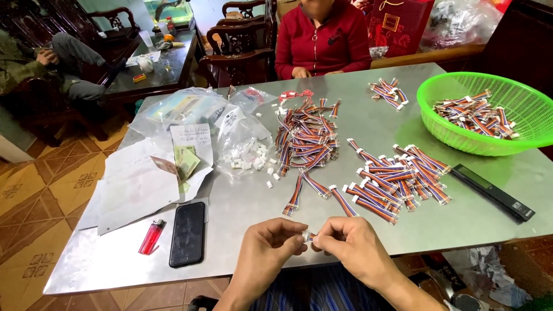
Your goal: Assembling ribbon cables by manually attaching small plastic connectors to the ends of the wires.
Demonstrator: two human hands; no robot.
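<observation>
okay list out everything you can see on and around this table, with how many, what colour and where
Cable pieces: many, multicoloured with white ends, piled mid-table, more to the right.
Basket: one, green, right edge, holding more cables.
Connector bag: one, clear, white plugs inside and spilled beside it.
Papers and bags: several, white and clear, left side.
Lighter: one, red, front left.
Phone: one, black, beside the lighter.
Black bar: one, right front.
Person in red top: one, seated opposite.
Left hand, right hand: pinching one small cable at the near edge.
</observation>
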